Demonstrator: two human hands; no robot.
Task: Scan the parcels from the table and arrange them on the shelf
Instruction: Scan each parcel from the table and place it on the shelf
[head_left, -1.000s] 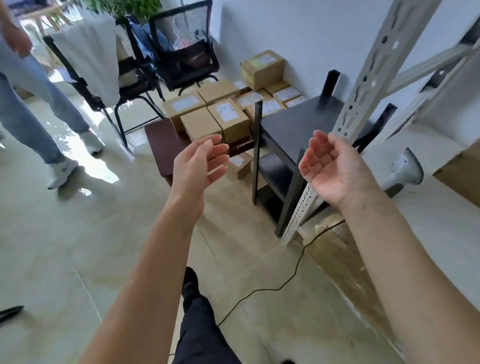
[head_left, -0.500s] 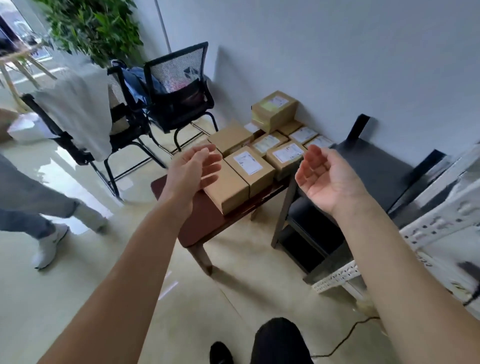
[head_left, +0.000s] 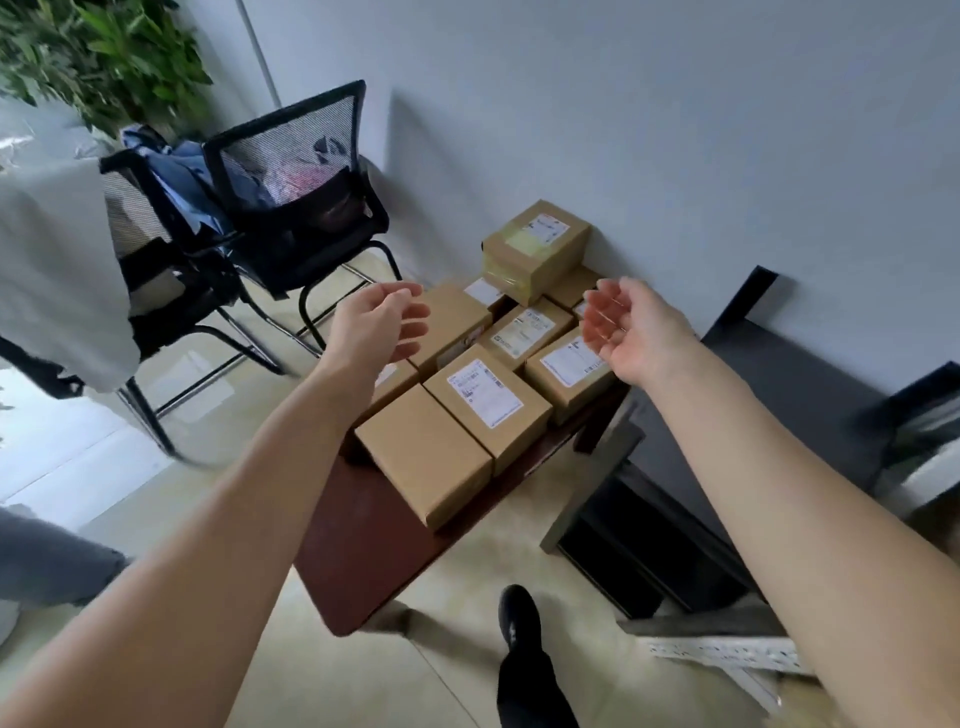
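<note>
A black shoe (head_left: 517, 618) on a dark trouser leg steps onto the pale glossy floor tiles (head_left: 171, 483) at the bottom of the view. Just beyond it lies the low, smooth reddish-brown wooden tabletop (head_left: 363, 540), its rounded near corner bare. Plain rectangular brown cardboard parcels (head_left: 488, 400) crowd the rest of it up to the far edge; several carry white printed labels, and the nearest one (head_left: 423, 457) shows only bare matte card. At the far edge one taped parcel (head_left: 535, 247) sits stacked on top of the others, close to the pale wall.

Both bare arms reach out above the parcels. The left hand (head_left: 374, 327) hovers over the left side of the group, fingers loosely spread and a little curled, holding nothing. The right hand (head_left: 631, 325) hangs palm-up over the right side, fingers relaxed, also holding nothing; it looks clear of the cardboard, though motion blur makes that uncertain.

To the right of the tabletop stands a dark matte flat-boarded shelf unit (head_left: 779, 384). Farther left, two black mesh-backed chairs (head_left: 291, 187) with bent tube legs hold clothing, and leafy green foliage (head_left: 98, 57) fills the far corner.
</note>
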